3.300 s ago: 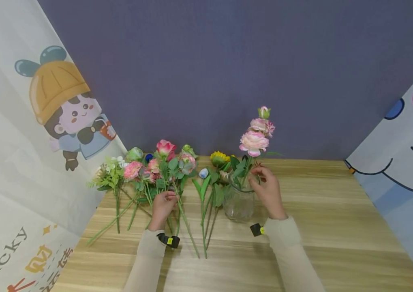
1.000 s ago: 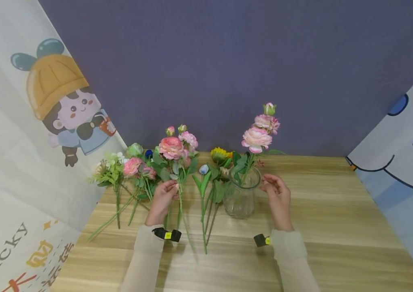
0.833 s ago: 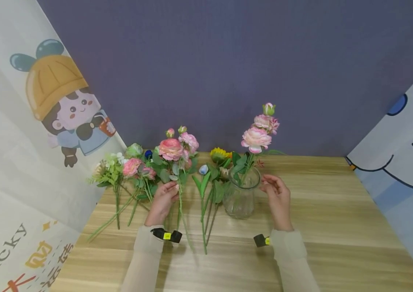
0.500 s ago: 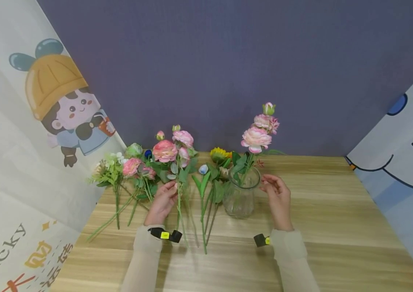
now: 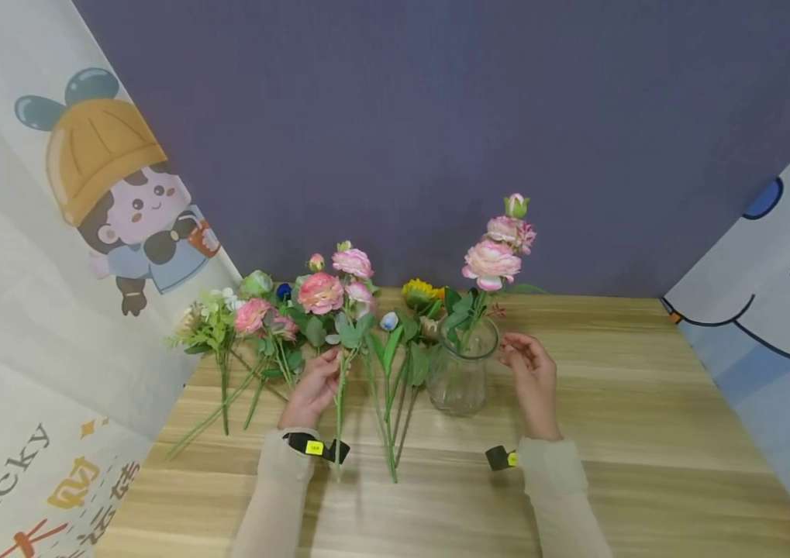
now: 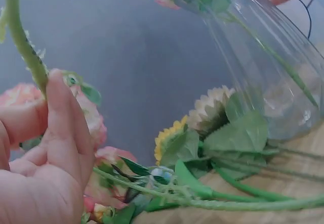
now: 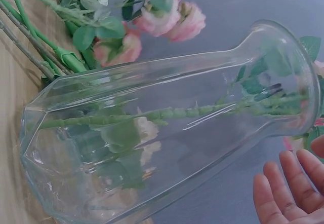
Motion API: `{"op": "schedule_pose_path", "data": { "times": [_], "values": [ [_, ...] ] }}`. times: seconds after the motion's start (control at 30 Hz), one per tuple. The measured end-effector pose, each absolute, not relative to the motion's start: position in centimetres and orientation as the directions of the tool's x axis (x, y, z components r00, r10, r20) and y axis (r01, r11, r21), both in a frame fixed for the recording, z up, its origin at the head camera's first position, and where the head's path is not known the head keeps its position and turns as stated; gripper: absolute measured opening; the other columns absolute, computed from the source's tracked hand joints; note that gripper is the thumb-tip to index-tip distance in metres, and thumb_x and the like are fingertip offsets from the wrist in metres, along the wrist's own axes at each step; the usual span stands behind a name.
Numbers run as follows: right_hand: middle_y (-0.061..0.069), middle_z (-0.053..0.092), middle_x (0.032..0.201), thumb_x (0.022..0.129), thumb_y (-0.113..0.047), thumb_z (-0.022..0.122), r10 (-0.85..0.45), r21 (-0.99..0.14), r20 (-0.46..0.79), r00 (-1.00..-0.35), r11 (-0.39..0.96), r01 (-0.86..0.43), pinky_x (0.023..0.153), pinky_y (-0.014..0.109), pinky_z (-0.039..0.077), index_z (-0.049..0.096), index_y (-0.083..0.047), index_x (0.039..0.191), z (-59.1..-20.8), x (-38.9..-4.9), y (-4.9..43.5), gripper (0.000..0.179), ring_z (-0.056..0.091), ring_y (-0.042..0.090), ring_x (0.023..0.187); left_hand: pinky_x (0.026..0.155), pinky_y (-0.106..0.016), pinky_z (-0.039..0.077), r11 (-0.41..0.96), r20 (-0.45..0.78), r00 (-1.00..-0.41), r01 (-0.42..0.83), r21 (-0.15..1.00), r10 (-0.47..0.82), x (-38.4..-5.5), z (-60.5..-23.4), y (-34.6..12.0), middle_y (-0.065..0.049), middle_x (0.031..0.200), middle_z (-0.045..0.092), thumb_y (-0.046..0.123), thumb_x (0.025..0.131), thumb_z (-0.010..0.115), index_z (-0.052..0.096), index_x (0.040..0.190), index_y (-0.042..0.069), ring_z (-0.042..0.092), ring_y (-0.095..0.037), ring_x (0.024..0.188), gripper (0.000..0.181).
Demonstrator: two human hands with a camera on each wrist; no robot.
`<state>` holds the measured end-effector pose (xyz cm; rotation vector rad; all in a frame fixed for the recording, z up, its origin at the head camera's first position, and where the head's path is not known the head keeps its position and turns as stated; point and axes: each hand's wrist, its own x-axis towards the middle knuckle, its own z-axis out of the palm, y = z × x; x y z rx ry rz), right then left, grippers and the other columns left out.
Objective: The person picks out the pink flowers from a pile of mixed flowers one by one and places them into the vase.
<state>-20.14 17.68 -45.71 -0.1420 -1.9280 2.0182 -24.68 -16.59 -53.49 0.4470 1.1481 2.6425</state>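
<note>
My left hand [image 5: 314, 387] pinches the green stem [image 6: 26, 51] of a pink peony spray [image 5: 321, 293] between thumb and fingers. That spray stands nearly upright over the table, its blooms leaning slightly left and its stem end pointing down. To the right, a clear glass vase [image 5: 456, 391] stands upright. One pale pink peony stem [image 5: 492, 265] is in it, its blooms rising well above the rim. Beside the vase neck is my right hand [image 5: 532, 384], with relaxed, slightly bent fingers [image 7: 283, 183] that hold nothing.
Left of my left hand lie white-green flowers [image 5: 216, 314], a pink peony [image 5: 252, 318] and a green bloom [image 5: 257, 284]. Between my left hand and the vase lie a blue tulip [image 5: 389, 322] and a sunflower [image 5: 419, 293]. A dark wall [image 5: 395, 139] backs the wooden table [image 5: 646, 434].
My right hand has left the vase rim and come slightly right and nearer. The left hand has lifted the pink peony spray, and its stem end has swung left.
</note>
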Motion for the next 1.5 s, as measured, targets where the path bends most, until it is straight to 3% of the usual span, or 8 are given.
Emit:
{"op": "schedule_pose_path", "data": {
  "times": [0.1, 0.3, 0.57, 0.87, 1.13, 1.27, 1.37, 1.5],
  "values": [
    [0.008, 0.061, 0.102, 0.092, 0.004, 0.048, 0.313, -0.983, 0.169, -0.935, -0.014, -0.182, 0.075, 0.021, 0.053, 0.057, 0.01, 0.115, -45.7, -20.1, 17.6, 0.025, 0.059, 0.012, 0.091, 0.071, -0.015, 0.052, -0.623, 0.131, -0.946, -0.088, 0.777, 0.297, -24.7, -53.8, -16.3, 0.002, 0.093, 0.064, 0.017, 0.084, 0.072, 0.056, 0.115, 0.0, 0.062, -0.004, 0.08, 0.039],
    [0.002, 0.062, 0.099, 0.093, 0.004, 0.048, 0.322, -0.983, 0.168, -0.932, -0.017, -0.183, 0.073, 0.017, 0.052, 0.058, 0.009, 0.115, -45.8, -20.3, 17.7, 0.024, 0.06, 0.012, 0.092, 0.062, -0.017, 0.05, -0.376, -0.039, -0.994, -0.074, 0.924, 0.098, -23.2, -50.3, -15.0, 0.006, 0.082, 0.058, 0.003, 0.094, 0.054, 0.059, 0.1, 0.006, 0.055, -0.002, 0.07, 0.009],
    [-0.001, 0.063, 0.096, 0.092, 0.006, 0.048, 0.332, -0.982, 0.17, -0.928, -0.019, -0.186, 0.072, 0.018, 0.052, 0.058, 0.009, 0.112, -45.8, -20.4, 17.7, 0.023, 0.06, 0.011, 0.09, 0.057, -0.018, 0.049, -0.192, -0.16, -0.985, -0.144, 0.971, -0.069, -23.2, -48.5, -14.8, 0.004, 0.082, 0.055, -0.004, 0.094, 0.051, 0.054, 0.108, -0.006, 0.052, -0.005, 0.065, 0.015],
    [0.001, 0.064, 0.096, 0.092, 0.004, 0.05, 0.335, -0.982, 0.169, -0.927, -0.02, -0.187, 0.073, 0.018, 0.052, 0.058, 0.009, 0.112, -45.7, -20.3, 17.8, 0.022, 0.061, 0.01, 0.09, 0.059, -0.02, 0.051, -0.031, -0.122, -0.987, -0.12, 0.992, -0.104, -22.9, -48.2, -15.0, -0.005, 0.09, 0.054, -0.003, 0.092, 0.053, 0.052, 0.116, -0.013, 0.053, -0.006, 0.067, 0.025],
    [-0.001, 0.065, 0.095, 0.094, 0.002, 0.05, 0.336, -0.98, 0.17, -0.926, -0.037, -0.193, 0.074, 0.018, 0.053, 0.058, 0.009, 0.113, -45.6, -20.2, 17.8, 0.022, 0.061, 0.01, 0.091, 0.071, -0.043, 0.056, 0.197, -0.053, -0.991, -0.077, 0.977, -0.127, -22.8, -47.6, -15.0, -0.015, 0.096, 0.059, 0.001, 0.091, 0.057, 0.06, 0.113, -0.007, 0.057, -0.012, 0.075, 0.024],
    [-0.003, 0.065, 0.094, 0.093, 0.003, 0.05, 0.338, -0.98, 0.17, -0.926, -0.044, -0.196, 0.074, 0.018, 0.053, 0.058, 0.01, 0.112, -45.6, -20.2, 17.7, 0.022, 0.061, 0.013, 0.092, 0.073, -0.049, 0.055, 0.235, -0.009, -0.994, -0.035, 0.971, -0.11, -22.8, -47.4, -15.0, -0.018, 0.095, 0.061, 0.001, 0.091, 0.059, 0.061, 0.11, -0.007, 0.059, -0.016, 0.074, 0.022],
    [-0.004, 0.064, 0.094, 0.093, 0.002, 0.05, 0.334, -0.981, 0.165, -0.928, -0.04, -0.189, 0.074, 0.018, 0.052, 0.058, 0.009, 0.113, -45.7, -20.2, 17.8, 0.022, 0.061, 0.012, 0.092, 0.07, -0.049, 0.055, 0.29, 0.04, -0.994, 0.009, 0.957, -0.1, -22.6, -47.3, -15.1, -0.02, 0.094, 0.063, 0.002, 0.09, 0.06, 0.063, 0.107, -0.006, 0.061, -0.022, 0.073, 0.019],
    [-0.004, 0.064, 0.094, 0.094, 0.002, 0.05, 0.329, -0.983, 0.161, -0.931, -0.034, -0.182, 0.074, 0.019, 0.053, 0.058, 0.009, 0.114, -45.9, -20.3, 17.8, 0.023, 0.061, 0.013, 0.093, 0.067, -0.037, 0.054, 0.418, 0.135, -0.986, 0.081, 0.905, -0.102, -22.4, -47.0, -15.1, -0.016, 0.089, 0.066, 0.005, 0.089, 0.064, 0.067, 0.101, -0.003, 0.062, -0.024, 0.074, 0.015]
  ]
}}
